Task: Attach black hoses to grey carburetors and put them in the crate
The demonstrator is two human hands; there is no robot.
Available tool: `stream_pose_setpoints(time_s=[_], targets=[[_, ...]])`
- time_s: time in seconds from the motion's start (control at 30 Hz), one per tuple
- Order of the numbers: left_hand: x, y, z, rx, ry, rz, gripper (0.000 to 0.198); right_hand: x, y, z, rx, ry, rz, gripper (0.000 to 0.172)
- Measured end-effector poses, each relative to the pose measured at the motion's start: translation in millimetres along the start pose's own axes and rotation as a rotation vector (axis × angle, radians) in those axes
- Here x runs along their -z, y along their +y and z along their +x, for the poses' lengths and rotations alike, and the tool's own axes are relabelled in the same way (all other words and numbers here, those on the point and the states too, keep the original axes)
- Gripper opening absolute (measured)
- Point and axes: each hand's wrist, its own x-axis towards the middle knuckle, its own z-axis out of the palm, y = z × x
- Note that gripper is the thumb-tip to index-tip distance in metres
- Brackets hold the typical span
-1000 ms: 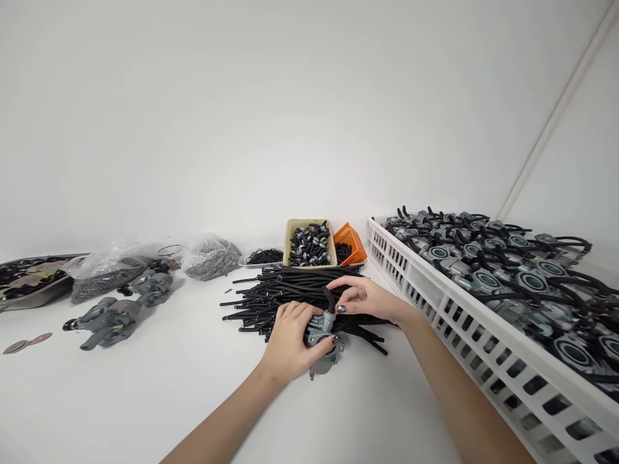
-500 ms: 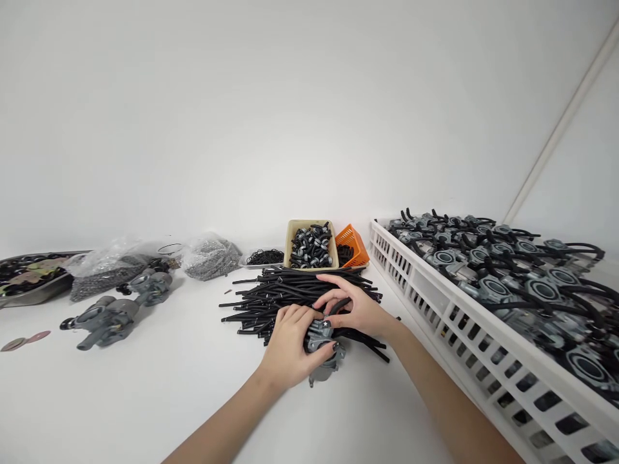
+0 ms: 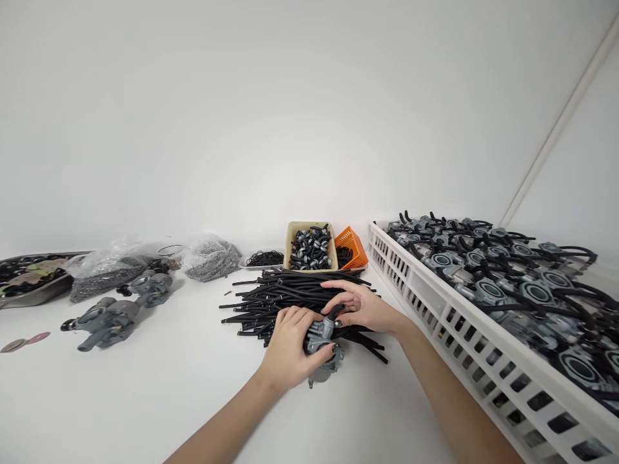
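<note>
My left hand (image 3: pixel 293 345) is wrapped around a grey metal carburetor (image 3: pixel 323 370) on the white table, its thumb across the near side. A black bent rubber elbow (image 3: pixel 334 312) stands on top of the carburetor. At that elbow, the thumb and curled fingers of my right hand (image 3: pixel 360 308) close in from the right, while its index finger stretches out above. The exact contact of the right fingertips is partly hidden. Black rubber hoses (image 3: pixel 285 290) lie in a pile behind and under both hands.
On the right stands a white crate (image 3: pixel 464 322) full of carburetors with hoses. Behind the pile are a cream bin (image 3: pixel 289 248) of black elbows with clamps, and an orange basket (image 3: pixel 358 245). Two carburetors (image 3: pixel 109 322), bags of small parts (image 3: pixel 209 258) and a metal tray (image 3: pixel 48 290) are left.
My right hand has drawn slightly right and down, uncovering more of the black elbow on the carburetor. The left hand keeps its grip in the same place.
</note>
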Motion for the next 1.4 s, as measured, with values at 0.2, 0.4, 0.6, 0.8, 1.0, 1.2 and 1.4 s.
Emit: stream_pose_setpoints(time_s=[0.2, 0.4, 0.6, 0.8, 1.0, 1.2, 1.4], targets=[[-1.0, -1.2, -0.5, -0.008, 0.005, 0.007, 0.029, -1.8, 9.2, 3.0, 0.016, -0.035, 0.102, 0.079], [-1.5, -2.8, 0.1, -0.023, 0.008, 0.036, 0.032, -3.7, 8.1, -0.2, 0.006, -0.119, 0.117, 0.073], [-2.0, -2.3, 0.1, -0.021, 0.014, 0.011, 0.029, -14.5, 8.8, 5.2, 0.045, -0.043, 0.021, 0.066], [-2.7, -2.1, 0.8, -0.012, 0.005, 0.036, 0.031, -19.6, 9.9, 7.9, 0.054, -0.011, 0.061, 0.074], [-0.9, -0.8, -0.3, -0.017, -0.005, 0.042, 0.034, -2.5, -2.4, -4.3, -0.003, -0.128, 0.148, 0.080], [0.8, 2.7, -0.2, -0.006, 0.008, 0.015, 0.030, 2.6, -5.4, -5.6, -0.065, -0.038, 0.049, 0.081], [-1.2, 0.1, -0.1, -0.017, 0.018, 0.004, 0.030, -6.0, 5.2, 2.2, 0.017, -0.031, 0.123, 0.081]])
